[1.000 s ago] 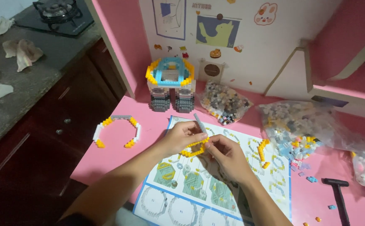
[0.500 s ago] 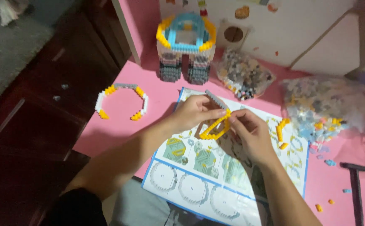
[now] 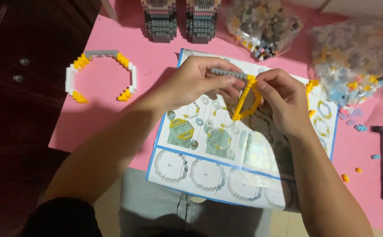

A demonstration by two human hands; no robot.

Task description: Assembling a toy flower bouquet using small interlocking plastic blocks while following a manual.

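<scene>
Your left forearm runs up from the lower left of the frame toward the centre, bare below a dark sleeve at the bottom edge. Your left hand (image 3: 195, 81) sits just above centre, palm down, fingers curled and pinched closed toward the right. Your right forearm rises from the lower right corner. Your right hand (image 3: 283, 101) sits right of centre, fingers bent and pinched closed, its fingertips meeting those of your left hand.

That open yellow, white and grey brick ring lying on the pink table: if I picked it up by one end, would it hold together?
The brick ring is probably light, being one thin row of tiny bricks. It likely flexes or snaps at a joint, since it is open on one side with nothing bracing it. It lies flat on the pink table, so it should slide, not roll.
</scene>
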